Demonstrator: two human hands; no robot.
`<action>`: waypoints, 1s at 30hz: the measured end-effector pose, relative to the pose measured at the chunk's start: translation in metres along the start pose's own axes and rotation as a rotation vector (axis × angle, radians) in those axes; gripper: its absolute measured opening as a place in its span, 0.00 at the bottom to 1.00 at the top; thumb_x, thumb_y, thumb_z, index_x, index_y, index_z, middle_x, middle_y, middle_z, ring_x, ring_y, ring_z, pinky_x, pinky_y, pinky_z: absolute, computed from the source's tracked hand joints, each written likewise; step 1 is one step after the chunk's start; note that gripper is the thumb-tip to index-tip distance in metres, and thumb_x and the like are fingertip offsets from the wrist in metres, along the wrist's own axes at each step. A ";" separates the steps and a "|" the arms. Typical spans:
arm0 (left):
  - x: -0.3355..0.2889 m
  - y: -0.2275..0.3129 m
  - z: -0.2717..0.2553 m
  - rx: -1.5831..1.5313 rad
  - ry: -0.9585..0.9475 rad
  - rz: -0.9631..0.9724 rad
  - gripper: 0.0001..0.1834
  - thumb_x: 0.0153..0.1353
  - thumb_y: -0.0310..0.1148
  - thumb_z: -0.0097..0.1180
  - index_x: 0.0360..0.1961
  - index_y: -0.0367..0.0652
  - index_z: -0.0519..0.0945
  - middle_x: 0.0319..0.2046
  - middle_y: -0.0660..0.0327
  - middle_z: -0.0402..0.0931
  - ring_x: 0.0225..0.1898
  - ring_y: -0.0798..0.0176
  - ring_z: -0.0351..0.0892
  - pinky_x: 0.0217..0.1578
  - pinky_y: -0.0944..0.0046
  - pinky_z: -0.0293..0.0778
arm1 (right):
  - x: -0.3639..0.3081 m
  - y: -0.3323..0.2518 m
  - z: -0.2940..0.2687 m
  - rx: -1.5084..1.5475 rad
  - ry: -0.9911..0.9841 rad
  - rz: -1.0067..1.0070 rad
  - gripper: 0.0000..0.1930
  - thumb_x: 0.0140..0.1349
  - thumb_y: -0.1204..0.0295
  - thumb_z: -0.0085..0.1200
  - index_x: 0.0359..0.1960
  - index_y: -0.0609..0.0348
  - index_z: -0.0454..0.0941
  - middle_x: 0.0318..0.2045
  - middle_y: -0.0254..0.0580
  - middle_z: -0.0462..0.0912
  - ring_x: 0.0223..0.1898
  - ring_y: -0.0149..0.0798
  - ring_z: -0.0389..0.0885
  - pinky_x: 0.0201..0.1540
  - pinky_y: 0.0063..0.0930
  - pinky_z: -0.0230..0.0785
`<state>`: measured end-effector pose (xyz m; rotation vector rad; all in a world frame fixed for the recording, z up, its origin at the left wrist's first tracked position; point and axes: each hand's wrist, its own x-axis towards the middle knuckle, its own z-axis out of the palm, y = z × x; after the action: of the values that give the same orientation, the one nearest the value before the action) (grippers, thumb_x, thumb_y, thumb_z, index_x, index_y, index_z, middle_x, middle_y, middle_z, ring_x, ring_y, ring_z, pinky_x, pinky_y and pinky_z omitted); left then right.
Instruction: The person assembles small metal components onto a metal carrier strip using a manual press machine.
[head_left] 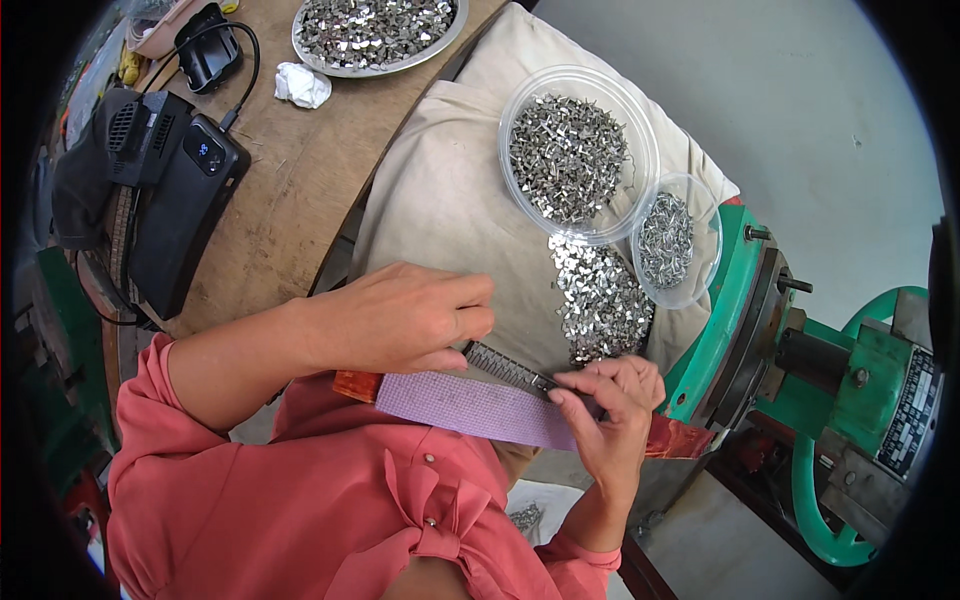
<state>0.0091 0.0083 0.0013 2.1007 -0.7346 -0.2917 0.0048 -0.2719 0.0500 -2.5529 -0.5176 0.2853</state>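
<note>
A narrow dark metal strip with a row of fine teeth or slots [508, 368] lies slantwise above a purple woven pad [470, 408] at the near edge of the cloth-covered surface. My right hand [615, 400] grips its right end between thumb and fingers. By the left end is my left hand [420, 318], its fingers curled and drawn together; anything pinched in them is too small or hidden to make out. Just beyond the right hand spreads a loose heap of small shiny metal pieces [605, 305].
Beyond the heap stand a round clear tub of metal pieces [570, 155] and a smaller clear tub [667, 240] on beige cloth [440, 170]. A green machine [850, 390] borders the right. The wooden table [290, 190] holds a metal dish [375, 68], crumpled tissue [302, 86] and a black power bank [188, 215].
</note>
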 end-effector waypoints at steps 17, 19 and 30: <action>-0.002 0.004 -0.001 0.077 -0.143 0.085 0.16 0.48 0.35 0.69 0.30 0.43 0.73 0.34 0.60 0.70 0.39 0.55 0.77 0.42 0.55 0.72 | -0.024 0.004 0.012 -0.104 -0.024 -0.026 0.16 0.38 0.64 0.76 0.31 0.48 0.88 0.33 0.27 0.78 0.45 0.40 0.70 0.53 0.37 0.52; -0.003 0.002 0.001 0.097 -0.059 0.122 0.15 0.45 0.37 0.68 0.27 0.45 0.73 0.30 0.63 0.68 0.33 0.57 0.75 0.37 0.58 0.70 | -0.022 0.002 0.009 -0.047 0.026 -0.078 0.13 0.43 0.62 0.74 0.32 0.45 0.87 0.33 0.23 0.78 0.43 0.38 0.71 0.50 0.37 0.50; -0.003 0.001 0.001 0.086 -0.076 0.101 0.17 0.45 0.39 0.70 0.28 0.45 0.73 0.31 0.63 0.68 0.33 0.56 0.75 0.37 0.57 0.70 | -0.019 -0.017 0.027 -0.311 0.138 -0.306 0.10 0.44 0.67 0.70 0.29 0.40 0.83 0.38 0.18 0.78 0.43 0.32 0.72 0.49 0.36 0.51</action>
<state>0.0057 0.0094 0.0014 2.1343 -0.9101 -0.2900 -0.0253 -0.2538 0.0385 -2.7082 -0.9476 -0.0886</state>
